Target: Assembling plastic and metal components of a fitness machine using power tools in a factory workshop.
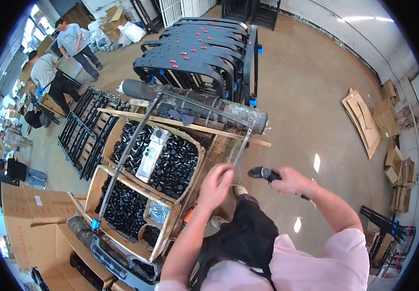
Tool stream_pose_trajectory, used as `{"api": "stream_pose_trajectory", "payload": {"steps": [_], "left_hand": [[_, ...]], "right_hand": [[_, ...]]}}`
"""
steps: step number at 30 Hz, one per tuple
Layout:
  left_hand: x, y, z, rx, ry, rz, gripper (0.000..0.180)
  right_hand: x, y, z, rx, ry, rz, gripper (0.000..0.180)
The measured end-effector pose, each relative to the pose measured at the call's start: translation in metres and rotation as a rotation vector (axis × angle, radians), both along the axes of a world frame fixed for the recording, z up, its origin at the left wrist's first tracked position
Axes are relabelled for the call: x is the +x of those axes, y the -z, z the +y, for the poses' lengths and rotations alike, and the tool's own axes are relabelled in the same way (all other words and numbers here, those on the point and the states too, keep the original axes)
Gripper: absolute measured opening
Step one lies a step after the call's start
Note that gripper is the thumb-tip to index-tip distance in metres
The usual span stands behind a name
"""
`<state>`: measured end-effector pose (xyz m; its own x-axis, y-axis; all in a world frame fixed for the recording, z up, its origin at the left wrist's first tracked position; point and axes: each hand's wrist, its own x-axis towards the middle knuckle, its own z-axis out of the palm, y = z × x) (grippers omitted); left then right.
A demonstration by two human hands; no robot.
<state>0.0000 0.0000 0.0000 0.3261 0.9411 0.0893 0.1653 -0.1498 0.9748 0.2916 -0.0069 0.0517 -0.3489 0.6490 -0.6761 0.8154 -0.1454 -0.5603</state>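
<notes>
My left hand [215, 184] is closed around the lower end of a thin grey metal frame [141, 126] that lies across two cardboard boxes. My right hand [292, 181] grips a dark handheld power tool [262, 172], its tip pointing left toward the frame's end bar [242, 147]. The two hands are about a hand's width apart. Under the frame sit a cardboard box [117, 128] full of small black parts and a second such box [95, 186] nearer to me.
A rack of black curved frames [195, 53] stands ahead, with a wrapped roll [248, 114] and a wooden plank [190, 127] in front of it. Black metal grids [81, 131] lie to the left. Several people stand at far left. Flattened cardboard [364, 121] lies at right.
</notes>
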Motion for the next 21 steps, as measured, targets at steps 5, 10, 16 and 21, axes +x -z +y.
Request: {"api": "stream_pose_trajectory", "payload": {"steps": [5,10,16,21], "left_hand": [[0.085,-0.047,0.066,0.214,0.066,-0.252,0.033],[0.115,-0.068,0.152,-0.111,-0.021,-0.467,0.028],[0.122,-0.040,0.168,-0.188,-0.099,-0.542,0.024],[0.118,-0.038,0.167,-0.180,-0.143,-0.548,0.024]], "right_hand": [[-0.009,-0.079,0.063,0.486,-0.032,0.112,0.040],[-0.009,-0.115,0.157,0.435,-0.149,-0.143,0.043],[-0.003,-0.079,0.188,0.417,-0.197,-0.142,0.042],[-0.010,-0.097,0.193,0.338,-0.251,-0.145,0.041]]}}
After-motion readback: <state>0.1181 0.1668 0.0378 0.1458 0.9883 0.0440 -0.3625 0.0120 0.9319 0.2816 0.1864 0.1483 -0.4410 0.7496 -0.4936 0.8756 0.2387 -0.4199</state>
